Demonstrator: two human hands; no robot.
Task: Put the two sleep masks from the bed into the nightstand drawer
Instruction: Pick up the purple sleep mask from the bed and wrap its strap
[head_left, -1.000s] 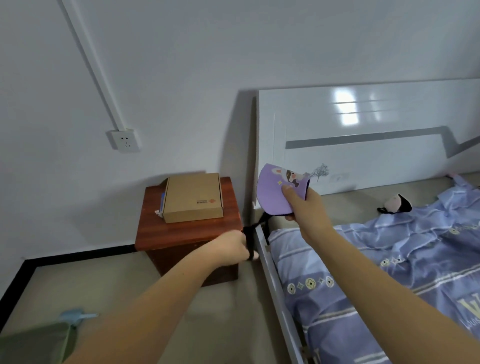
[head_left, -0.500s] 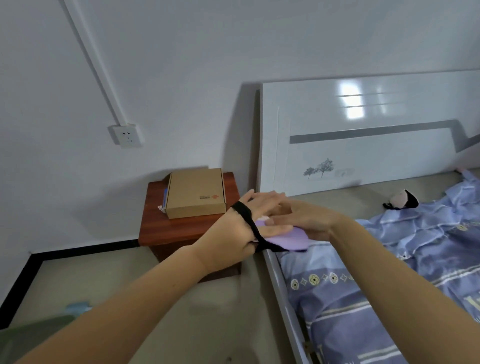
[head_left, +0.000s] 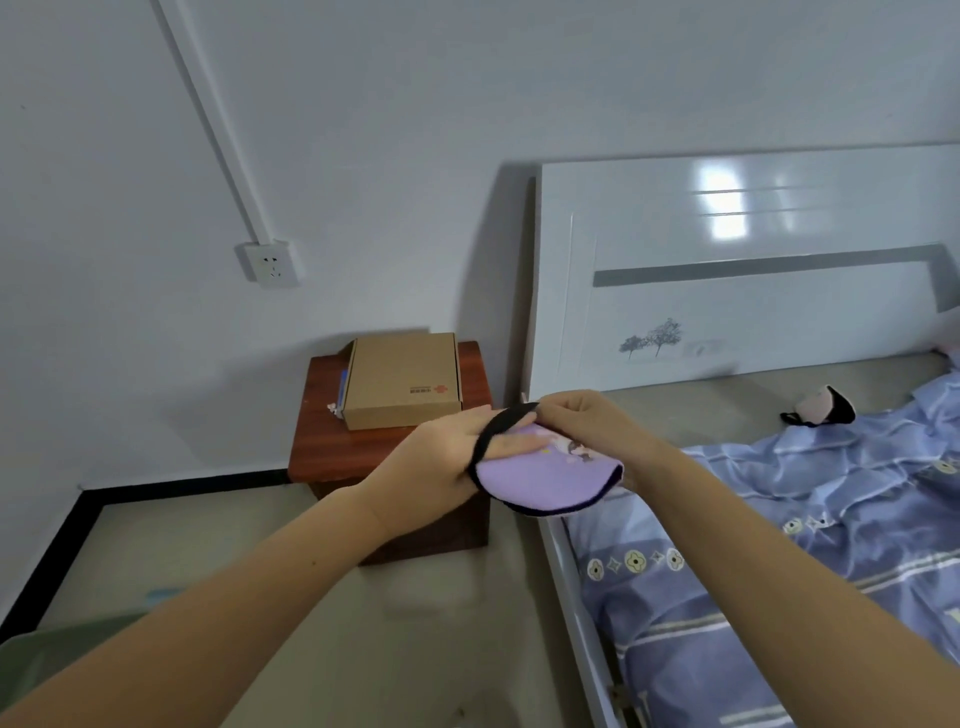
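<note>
A purple sleep mask (head_left: 545, 480) with a cartoon print lies across the fingers of my left hand (head_left: 441, 462), its black strap looped over the back of that hand. My right hand (head_left: 582, 421) pinches the strap at its top, just above the mask. Both hands hover over the bed's corner, right of the red-brown nightstand (head_left: 332, 447). Its drawer front is hidden behind my left forearm. A second sleep mask (head_left: 821, 410), pink and black, lies on the bare mattress near the headboard, far to the right.
A cardboard box (head_left: 402, 384) sits on the nightstand top. The white headboard (head_left: 727, 270) stands behind the bed, and a blue patterned quilt (head_left: 805, 545) covers its right part. A wall socket (head_left: 272, 262) hangs above left. Beige floor lies in front of the nightstand.
The mask went from held upright in my right hand to lying flat on my left hand's fingers. My right hand now pinches the strap above my left hand.
</note>
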